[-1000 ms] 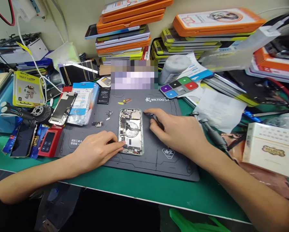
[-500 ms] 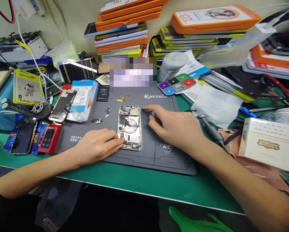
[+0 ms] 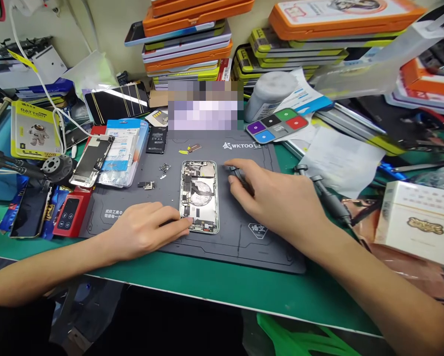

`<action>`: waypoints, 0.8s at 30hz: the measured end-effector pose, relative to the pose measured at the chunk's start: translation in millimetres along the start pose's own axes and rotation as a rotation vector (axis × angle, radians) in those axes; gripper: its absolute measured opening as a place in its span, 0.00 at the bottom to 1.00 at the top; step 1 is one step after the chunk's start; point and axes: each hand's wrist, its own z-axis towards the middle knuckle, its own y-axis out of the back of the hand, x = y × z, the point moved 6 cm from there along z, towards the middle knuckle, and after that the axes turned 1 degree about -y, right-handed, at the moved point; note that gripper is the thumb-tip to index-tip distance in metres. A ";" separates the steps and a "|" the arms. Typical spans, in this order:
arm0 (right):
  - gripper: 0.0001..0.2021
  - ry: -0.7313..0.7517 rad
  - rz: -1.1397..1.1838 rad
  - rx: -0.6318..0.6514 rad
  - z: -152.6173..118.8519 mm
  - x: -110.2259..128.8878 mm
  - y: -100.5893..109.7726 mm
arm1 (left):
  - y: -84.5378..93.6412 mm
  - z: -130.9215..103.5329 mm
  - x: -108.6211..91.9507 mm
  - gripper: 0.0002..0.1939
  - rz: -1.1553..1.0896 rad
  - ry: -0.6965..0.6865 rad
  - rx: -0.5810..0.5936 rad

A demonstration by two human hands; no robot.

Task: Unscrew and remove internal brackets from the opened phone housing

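Note:
An opened phone (image 3: 199,212) lies on the dark grey work mat (image 3: 222,249), its circuit boards and round coil exposed. My left hand (image 3: 147,230) grips its lower left edge, with one fingertip reaching over the rim onto the inside. To the right of the phone, my right hand (image 3: 266,193) curls its fingers around a dark, slim tool (image 3: 237,174). Most of that tool is hidden by the fingers, so its kind is unclear. Left of the phone lie a small metal part (image 3: 146,185) and some tiny parts (image 3: 164,168). A black phone battery (image 3: 157,140) rests at the mat's far edge.
A detached phone screen (image 3: 91,160) leans by blue packets on the left, near a red device (image 3: 72,212). Stacked orange cases (image 3: 192,22) line the wall. A coloured palette (image 3: 275,125), a grey screwdriver-like tool (image 3: 329,200) and a white box (image 3: 422,222) crowd the right.
The view has shifted slightly closer. My left fingertips sit a little lower on the phone. The right hand keeps its curled hold beside it.

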 end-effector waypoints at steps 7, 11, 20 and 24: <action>0.17 0.127 0.038 -0.188 1.9 5.9 17.6 | -0.3 -3.0 -4.5 0.12 0.056 -0.051 0.013; 0.17 0.306 0.161 -0.304 -4.9 23.8 32.1 | -0.8 -5.1 -2.6 0.11 0.031 -0.028 0.018; 0.07 0.493 0.433 -0.052 -18.3 61.1 18.8 | -0.8 -6.9 -2.9 0.10 0.015 -0.027 0.030; 0.06 0.489 0.457 -0.032 -20.3 62.3 19.2 | -2.4 -7.3 -2.4 0.11 0.012 -0.026 0.033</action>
